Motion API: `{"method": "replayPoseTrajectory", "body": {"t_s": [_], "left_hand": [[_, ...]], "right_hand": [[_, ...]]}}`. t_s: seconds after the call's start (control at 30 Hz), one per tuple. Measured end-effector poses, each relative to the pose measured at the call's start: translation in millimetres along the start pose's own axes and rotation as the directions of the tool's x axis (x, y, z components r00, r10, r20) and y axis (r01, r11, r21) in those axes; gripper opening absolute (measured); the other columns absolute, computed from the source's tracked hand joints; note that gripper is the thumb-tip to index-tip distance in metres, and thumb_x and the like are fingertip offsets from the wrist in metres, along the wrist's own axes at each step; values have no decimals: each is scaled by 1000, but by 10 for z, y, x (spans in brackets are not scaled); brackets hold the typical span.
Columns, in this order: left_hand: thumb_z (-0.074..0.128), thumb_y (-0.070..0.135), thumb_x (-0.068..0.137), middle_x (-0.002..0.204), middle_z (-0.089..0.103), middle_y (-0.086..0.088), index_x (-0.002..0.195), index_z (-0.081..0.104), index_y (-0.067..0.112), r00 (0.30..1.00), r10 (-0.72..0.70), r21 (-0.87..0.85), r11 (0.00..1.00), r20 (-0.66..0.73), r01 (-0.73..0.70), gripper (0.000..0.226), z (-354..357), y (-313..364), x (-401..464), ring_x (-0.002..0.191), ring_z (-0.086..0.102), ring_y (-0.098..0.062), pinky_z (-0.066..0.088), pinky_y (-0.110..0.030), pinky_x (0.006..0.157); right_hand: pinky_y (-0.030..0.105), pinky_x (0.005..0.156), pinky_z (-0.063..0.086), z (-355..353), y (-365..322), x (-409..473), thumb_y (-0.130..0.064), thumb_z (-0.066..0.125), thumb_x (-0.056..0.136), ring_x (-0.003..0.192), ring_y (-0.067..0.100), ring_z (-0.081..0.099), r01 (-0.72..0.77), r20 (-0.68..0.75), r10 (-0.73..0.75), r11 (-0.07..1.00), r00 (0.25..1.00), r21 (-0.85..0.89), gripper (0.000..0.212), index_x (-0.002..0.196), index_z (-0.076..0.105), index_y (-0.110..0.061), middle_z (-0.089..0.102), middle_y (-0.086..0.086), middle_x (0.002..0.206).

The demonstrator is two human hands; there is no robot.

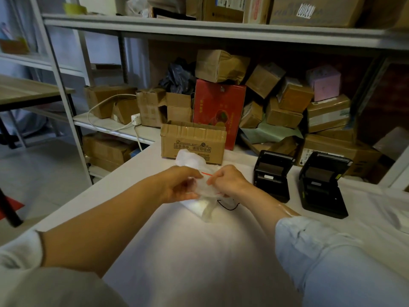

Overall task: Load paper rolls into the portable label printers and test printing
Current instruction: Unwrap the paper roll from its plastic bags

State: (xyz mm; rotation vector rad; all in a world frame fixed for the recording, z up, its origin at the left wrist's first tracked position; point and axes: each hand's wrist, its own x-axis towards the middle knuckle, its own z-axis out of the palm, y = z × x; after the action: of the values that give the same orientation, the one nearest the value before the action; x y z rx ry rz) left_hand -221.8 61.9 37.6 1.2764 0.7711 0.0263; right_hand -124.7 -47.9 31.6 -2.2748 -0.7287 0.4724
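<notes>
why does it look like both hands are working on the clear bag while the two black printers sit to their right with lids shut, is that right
Not quite: the lids are open, not shut. The head view shows both printers with lids raised and their paper bays exposed. The rest holds: the left hand and right hand both grip the clear bag, and the printers sit to their right.

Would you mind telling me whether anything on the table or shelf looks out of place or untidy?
The cardboard parcels on the shelf behind the table are heaped at tilted angles, some crumpled. On the table, both printers sit with lids open.
</notes>
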Motion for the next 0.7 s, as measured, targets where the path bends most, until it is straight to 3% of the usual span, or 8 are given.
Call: {"method": "replayPoseTrajectory", "body": {"t_s": [0.1,0.23,0.33,0.4,0.5,0.6,0.7], "left_hand": [[66,14,86,107,58,-14,116,49,9,987,102,347,936,-123,-53,35,4,-124,-4,98,59,-26,54,-36,81],[58,17,93,114,58,-16,120,51,8,983,109,427,904,-150,-35,29,-24,-235,27,100,57,-26,53,-36,82],[55,11,94,107,60,-16,120,55,4,967,135,296,953,-216,-66,27,-53,-206,95,96,59,-27,54,-36,77],[50,2,94,91,60,-15,115,57,0,968,92,59,995,-232,-80,23,-57,-166,113,80,61,-24,55,-31,64],[38,-3,96,77,58,-15,99,57,-2,976,25,-254,964,-215,-81,19,-18,-115,51,63,57,-20,52,-28,46],[33,1,94,73,54,-15,86,50,0,985,-28,-324,946,-170,-29,19,-40,-109,53,61,53,-21,49,-30,54],[42,6,86,69,47,-11,97,48,1,996,-40,-204,979,-84,22,13,-95,-105,79,59,46,-16,46,-25,56]], "right_hand": [[36,87,53,68,18,-26,-21,64,80,95,21,63,55,72,-43,982,996,-181,14,89,75,-20,69,2,102],[32,89,48,116,-38,-71,-6,58,85,112,21,56,126,69,-109,928,992,-350,26,91,70,-30,58,-4,122],[31,89,45,128,-63,-94,-5,53,88,114,23,55,139,114,-103,919,988,-368,34,101,70,-31,57,-2,125],[34,95,47,139,-77,-81,-6,54,87,112,24,56,138,154,-88,925,984,-355,36,109,69,-30,59,0,124],[37,96,48,169,-111,-59,-8,55,83,110,25,58,158,184,-98,925,978,-346,37,113,67,-26,62,2,121],[36,92,49,193,-110,-65,-8,55,82,106,27,59,160,171,-106,925,980,-344,30,108,66,-20,62,5,112],[34,77,49,201,11,-5,-16,54,84,89,28,60,109,134,-70,944,988,-311,12,80,64,-14,60,8,90]]}}
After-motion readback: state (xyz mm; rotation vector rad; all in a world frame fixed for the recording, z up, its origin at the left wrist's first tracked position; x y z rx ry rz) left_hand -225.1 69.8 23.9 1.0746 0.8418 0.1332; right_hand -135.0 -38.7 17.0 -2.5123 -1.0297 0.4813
